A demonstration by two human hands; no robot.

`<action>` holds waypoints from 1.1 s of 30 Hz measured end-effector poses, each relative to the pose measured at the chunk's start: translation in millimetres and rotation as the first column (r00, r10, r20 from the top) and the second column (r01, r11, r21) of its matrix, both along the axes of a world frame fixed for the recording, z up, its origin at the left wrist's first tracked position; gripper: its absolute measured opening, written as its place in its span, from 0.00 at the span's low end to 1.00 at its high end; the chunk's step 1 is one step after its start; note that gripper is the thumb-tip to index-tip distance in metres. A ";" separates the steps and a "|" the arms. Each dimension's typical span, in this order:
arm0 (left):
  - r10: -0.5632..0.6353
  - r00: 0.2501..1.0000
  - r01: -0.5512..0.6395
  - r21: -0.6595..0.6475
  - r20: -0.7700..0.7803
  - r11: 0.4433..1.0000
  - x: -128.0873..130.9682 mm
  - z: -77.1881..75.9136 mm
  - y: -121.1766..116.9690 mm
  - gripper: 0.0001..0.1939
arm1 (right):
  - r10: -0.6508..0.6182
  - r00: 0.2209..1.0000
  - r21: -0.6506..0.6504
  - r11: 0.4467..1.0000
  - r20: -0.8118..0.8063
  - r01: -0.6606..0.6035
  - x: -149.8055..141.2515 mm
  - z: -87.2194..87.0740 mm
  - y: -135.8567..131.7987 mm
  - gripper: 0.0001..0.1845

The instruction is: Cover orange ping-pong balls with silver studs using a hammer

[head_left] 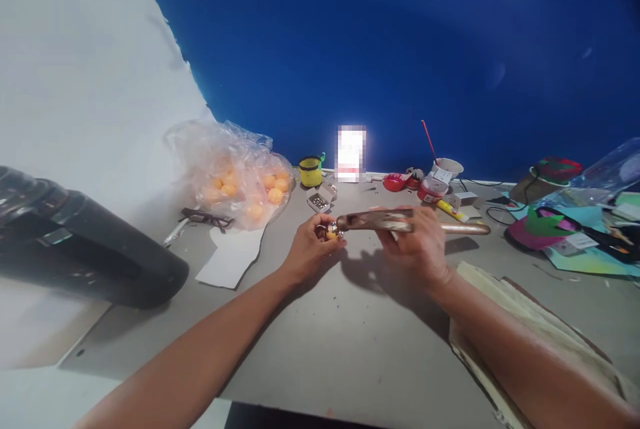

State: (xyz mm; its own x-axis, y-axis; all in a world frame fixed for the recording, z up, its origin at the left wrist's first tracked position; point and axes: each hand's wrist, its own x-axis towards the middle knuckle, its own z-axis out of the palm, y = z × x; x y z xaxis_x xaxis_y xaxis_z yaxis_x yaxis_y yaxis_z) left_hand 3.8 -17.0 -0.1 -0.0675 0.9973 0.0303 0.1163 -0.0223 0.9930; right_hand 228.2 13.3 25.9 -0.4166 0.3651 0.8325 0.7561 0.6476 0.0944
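Note:
Near the middle of the table, my left hand (311,246) pinches a small orange ball (332,234) with shiny silver pieces on it. My fingers partly cover the ball. My right hand (417,242) is wrapped round a long, worn brown metal tool (375,220), whose exact kind I cannot make out. The tool lies nearly level, its blunt left end right beside the ball; whether they touch is unclear. Its narrow rounded end sticks out to the right of my hand. Just beyond my left hand, an open small box (320,200) holds tiny silver pieces.
A clear bag of orange balls (245,182), glasses (207,218) and white paper (230,259) lie left, near a large dark cylinder (90,242). Behind stand a yellow cup (311,171) and white tub (440,179). Right are a folded cloth (530,335) and craft pieces (543,227).

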 end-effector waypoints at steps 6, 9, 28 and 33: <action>0.005 0.999 -0.006 0.032 0.032 0.999 -2.4 -4.2 2.9 0.24 | 0.004 1.000 0.025 1.000 -0.029 -0.003 -0.1 -1.7 1.3 0.07; -0.068 0.996 0.064 0.056 0.066 0.996 -2.4 -5.0 3.3 0.24 | 0.026 0.999 0.002 1.000 -0.025 -0.026 -0.4 -2.9 1.3 0.07; -0.081 0.987 0.076 0.044 0.141 0.996 -1.3 -2.2 1.8 0.23 | 0.036 0.999 0.060 0.998 -0.035 -0.034 -1.2 -0.6 -1.2 0.05; -0.144 0.971 0.143 0.021 0.189 0.990 -0.9 -6.8 3.1 0.23 | 0.029 0.998 0.008 1.000 0.048 -0.029 -1.1 -0.9 -0.8 0.09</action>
